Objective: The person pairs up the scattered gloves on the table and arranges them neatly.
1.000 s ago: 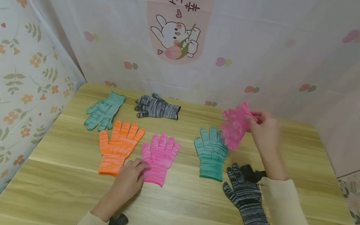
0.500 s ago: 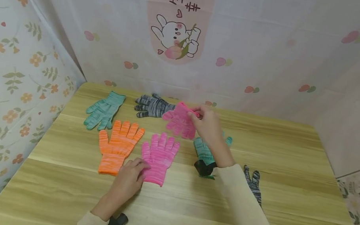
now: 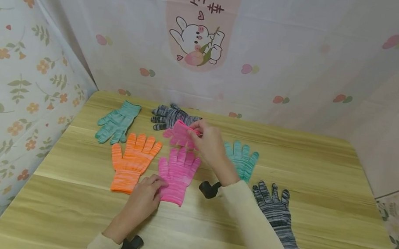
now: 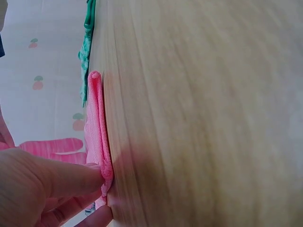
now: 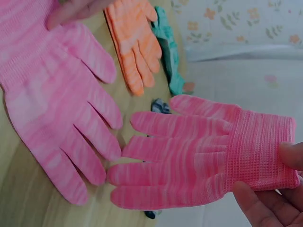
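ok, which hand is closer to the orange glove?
Left. The left hand is just beside the orange glove, touching the flat pink glove; the right hand is farther off to the right, holding up the other pink glove.

Plain cream fabric sleeves (image 3: 260, 242) run long on both sides. A small black rounded device (image 3: 132, 245) juts beside each.
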Motion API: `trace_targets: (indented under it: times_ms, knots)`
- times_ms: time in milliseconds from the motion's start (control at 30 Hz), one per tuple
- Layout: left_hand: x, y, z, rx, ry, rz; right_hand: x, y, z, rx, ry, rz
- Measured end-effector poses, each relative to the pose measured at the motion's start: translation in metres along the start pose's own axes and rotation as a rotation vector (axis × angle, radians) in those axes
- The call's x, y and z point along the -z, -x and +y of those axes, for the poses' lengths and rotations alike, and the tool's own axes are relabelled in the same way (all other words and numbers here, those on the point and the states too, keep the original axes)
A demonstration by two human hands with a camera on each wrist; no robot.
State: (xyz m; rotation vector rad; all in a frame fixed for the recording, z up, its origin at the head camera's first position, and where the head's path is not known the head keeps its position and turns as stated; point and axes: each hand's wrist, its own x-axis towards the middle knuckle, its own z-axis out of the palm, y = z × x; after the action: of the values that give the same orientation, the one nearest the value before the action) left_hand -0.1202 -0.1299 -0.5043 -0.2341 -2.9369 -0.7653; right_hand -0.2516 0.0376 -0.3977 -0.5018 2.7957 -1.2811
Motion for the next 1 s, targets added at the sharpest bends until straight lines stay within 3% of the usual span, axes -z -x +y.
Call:
trace_targets:
  times_ms: [133, 433, 767, 1000]
  knots:
    - [-0.001, 0.000, 0.001, -0.006, -0.001, 0.001, -0.005, 0.008, -0.001, -0.008, -0.013, -0.015]
    - [-0.001, 0.000, 0.000, -0.018, -0.007, 0.014, -0.011, 0.021, 0.000, 0.083, 0.041, 0.021]
    - [-0.001, -0.001, 0.001, -0.033, -0.017, 0.020, -0.021, 0.043, 0.000, 0.083, 0.159, -0.002]
    - [0.000, -0.001, 0.001, -0.039, -0.020, 0.019, -0.034, 0.062, 0.005, 0.058, 0.156, -0.056]
